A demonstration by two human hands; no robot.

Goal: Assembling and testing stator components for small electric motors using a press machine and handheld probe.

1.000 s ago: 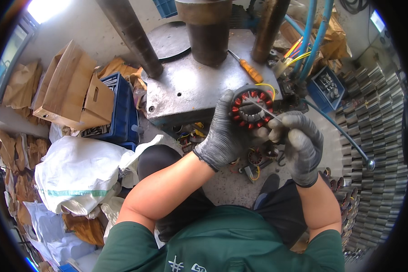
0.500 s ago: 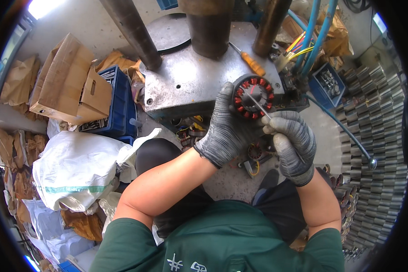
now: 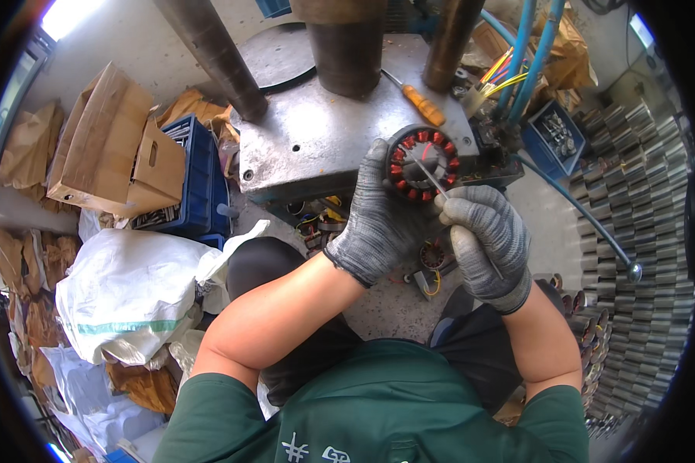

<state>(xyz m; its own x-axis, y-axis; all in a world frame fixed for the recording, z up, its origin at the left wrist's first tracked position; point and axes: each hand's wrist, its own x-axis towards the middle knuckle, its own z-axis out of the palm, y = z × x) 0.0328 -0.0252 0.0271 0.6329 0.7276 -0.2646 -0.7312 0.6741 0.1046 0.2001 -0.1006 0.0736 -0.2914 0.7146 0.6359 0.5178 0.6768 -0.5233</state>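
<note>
My left hand, in a grey knit glove, is closed around the lower left side of a round motor stator. The stator is a dark ring with red-copper windings set around its inside, tilted so its open face shows. A thin metal rod is pinched in the fingers of my gloved right hand. Its far end reaches over the stator's opening, close to the windings; whether it touches them I cannot tell. Both hands are raised just in front of a metal press bed.
On the bed lies a screwdriver with an orange handle, among thick steel columns. A cardboard box on a blue crate and a white sack stand left. Stacked metal cores fill the right side.
The whole view has shifted slightly, so the press and stator appear a little further left. My right hand has turned a little with the rod; both hands keep their hold.
</note>
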